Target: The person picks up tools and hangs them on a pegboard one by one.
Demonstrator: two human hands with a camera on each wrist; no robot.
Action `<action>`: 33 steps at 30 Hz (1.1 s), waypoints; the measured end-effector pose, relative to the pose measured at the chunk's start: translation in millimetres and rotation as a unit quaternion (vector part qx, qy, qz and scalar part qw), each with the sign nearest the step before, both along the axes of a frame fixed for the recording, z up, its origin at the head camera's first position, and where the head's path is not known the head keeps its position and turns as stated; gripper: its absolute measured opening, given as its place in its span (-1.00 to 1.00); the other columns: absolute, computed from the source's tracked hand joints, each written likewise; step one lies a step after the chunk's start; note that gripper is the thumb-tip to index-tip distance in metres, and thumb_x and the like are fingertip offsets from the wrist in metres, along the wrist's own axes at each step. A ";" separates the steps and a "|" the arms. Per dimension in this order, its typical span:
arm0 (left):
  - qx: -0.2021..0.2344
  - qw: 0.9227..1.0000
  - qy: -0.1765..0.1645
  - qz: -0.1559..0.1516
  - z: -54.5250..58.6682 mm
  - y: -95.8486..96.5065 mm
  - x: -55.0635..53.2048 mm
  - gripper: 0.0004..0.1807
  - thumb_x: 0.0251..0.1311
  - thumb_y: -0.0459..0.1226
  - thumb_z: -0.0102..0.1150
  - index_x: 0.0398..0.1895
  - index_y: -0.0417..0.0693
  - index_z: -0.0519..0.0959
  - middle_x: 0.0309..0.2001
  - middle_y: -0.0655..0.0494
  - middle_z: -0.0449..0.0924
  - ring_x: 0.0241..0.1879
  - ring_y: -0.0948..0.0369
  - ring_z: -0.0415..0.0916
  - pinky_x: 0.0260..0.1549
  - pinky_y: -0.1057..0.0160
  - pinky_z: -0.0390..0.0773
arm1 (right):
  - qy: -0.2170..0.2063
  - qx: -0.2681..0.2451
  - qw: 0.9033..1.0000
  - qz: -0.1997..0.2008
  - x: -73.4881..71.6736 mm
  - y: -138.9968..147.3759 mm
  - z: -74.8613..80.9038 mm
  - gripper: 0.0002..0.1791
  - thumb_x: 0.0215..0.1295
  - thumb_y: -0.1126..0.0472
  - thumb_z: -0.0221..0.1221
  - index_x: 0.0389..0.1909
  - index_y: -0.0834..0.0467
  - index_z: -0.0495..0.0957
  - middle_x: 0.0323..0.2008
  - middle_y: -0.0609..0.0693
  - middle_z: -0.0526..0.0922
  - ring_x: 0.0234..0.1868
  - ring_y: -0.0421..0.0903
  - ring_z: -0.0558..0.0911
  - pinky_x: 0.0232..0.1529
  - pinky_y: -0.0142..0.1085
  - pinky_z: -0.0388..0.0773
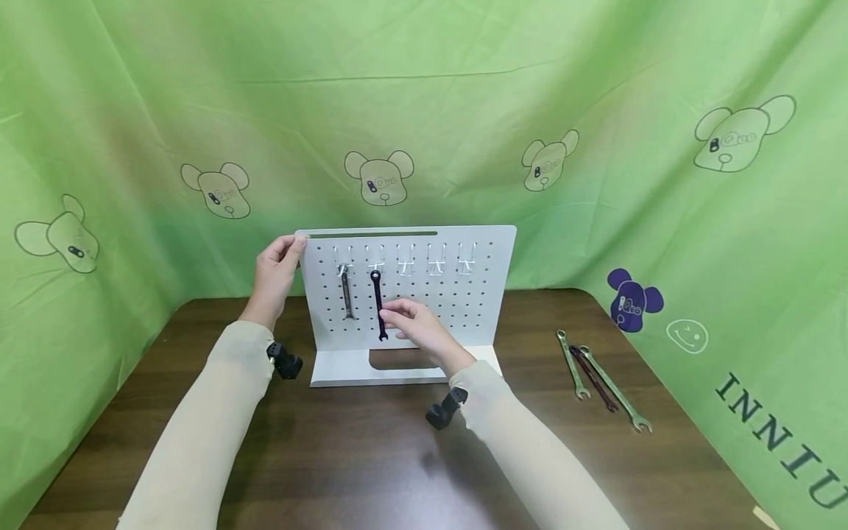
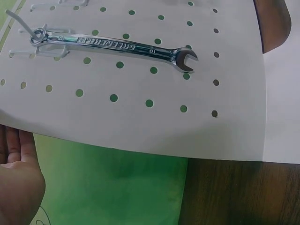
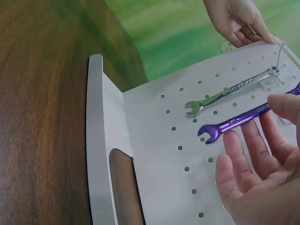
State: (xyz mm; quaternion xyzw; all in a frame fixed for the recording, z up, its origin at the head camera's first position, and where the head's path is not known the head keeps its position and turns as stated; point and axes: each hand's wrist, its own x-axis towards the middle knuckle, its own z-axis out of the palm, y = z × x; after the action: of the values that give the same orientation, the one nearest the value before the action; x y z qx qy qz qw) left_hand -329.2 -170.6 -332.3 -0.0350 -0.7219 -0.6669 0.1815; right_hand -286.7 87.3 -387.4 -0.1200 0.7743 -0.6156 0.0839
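Observation:
A white pegboard stands on the table, and my left hand grips its upper left corner, thumb in front. On the leftmost hook hangs a silver combination wrench, ring end up. My right hand pinches a purple combination wrench between thumb and fingers, its open end pointing down. The ring end of the purple wrench is right at the second hook from the left in the head view. Further right along the same row are several bare clear hooks.
To the right on the brown wooden table lie a short silver wrench, a dark reddish wrench and a longer silver wrench. A green printed cloth hangs behind and at the sides.

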 end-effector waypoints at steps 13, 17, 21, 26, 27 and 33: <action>-0.005 1.000 0.002 0.001 0.2 -0.3 0.4 -0.50 0.43 0.03 0.11 0.10 -0.23 0.56 -0.13 0.19 0.54 -0.10 0.28 0.45 0.02 0.25 0.47 | -0.010 -0.049 0.999 0.021 2.6 10.6 -3.1 -0.60 0.48 0.16 0.14 0.22 0.28 0.48 0.16 0.18 0.60 0.15 0.10 0.60 0.23 0.07 0.45; 0.003 1.000 0.013 -0.002 -0.4 -0.3 -0.5 -0.53 0.44 0.00 0.12 0.08 -0.24 0.56 -0.15 0.21 0.53 -0.12 0.28 0.46 0.01 0.27 0.47 | -0.008 -0.049 0.998 0.028 3.0 13.3 -4.1 -0.59 0.50 0.16 0.11 0.23 0.32 0.46 0.15 0.21 0.60 0.13 0.11 0.62 0.21 0.07 0.46; 0.007 1.000 0.021 -0.006 -0.5 0.1 -1.1 -0.55 0.43 0.00 0.13 0.06 -0.22 0.56 -0.16 0.22 0.53 -0.12 0.28 0.46 -0.02 0.31 0.47 | -0.002 -0.049 0.998 0.030 3.8 17.0 -6.5 -0.57 0.50 0.17 0.11 0.23 0.37 0.44 0.10 0.24 0.63 0.09 0.10 0.64 0.20 0.11 0.46; 0.009 1.000 0.020 -0.009 -0.5 0.7 -0.9 -0.56 0.44 -0.01 0.13 0.06 -0.22 0.56 -0.17 0.22 0.53 -0.12 0.28 0.46 -0.02 0.31 0.47 | -0.005 -0.045 0.998 0.033 5.5 21.1 -6.2 -0.55 0.49 0.17 0.11 0.23 0.38 0.42 0.10 0.26 0.62 0.10 0.11 0.64 0.17 0.08 0.49; 0.009 1.000 0.020 -0.009 -0.5 0.8 -0.9 -0.56 0.44 -0.01 0.13 0.06 -0.22 0.56 -0.17 0.22 0.53 -0.12 0.28 0.46 -0.01 0.31 0.47 | -0.005 -0.043 0.998 0.034 6.0 22.2 -5.8 -0.54 0.49 0.16 0.11 0.24 0.38 0.42 0.11 0.27 0.61 0.10 0.11 0.64 0.17 0.08 0.49; 0.009 1.000 0.019 -0.007 -0.9 0.8 -1.3 -0.55 0.43 -0.01 0.13 0.07 -0.23 0.56 -0.15 0.21 0.54 -0.12 0.27 0.46 -0.01 0.30 0.47 | -0.019 -0.040 0.998 0.033 8.2 29.9 -4.5 -0.54 0.49 0.15 0.12 0.24 0.37 0.42 0.12 0.29 0.60 0.10 0.14 0.63 0.22 0.15 0.42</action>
State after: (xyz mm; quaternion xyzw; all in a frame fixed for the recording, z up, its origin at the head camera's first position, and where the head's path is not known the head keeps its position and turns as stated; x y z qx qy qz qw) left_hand -330.5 -169.8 -333.3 -0.0505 -0.7119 -0.6739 0.1909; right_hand -278.4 117.2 -391.9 -0.1372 0.7429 -0.6451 0.1143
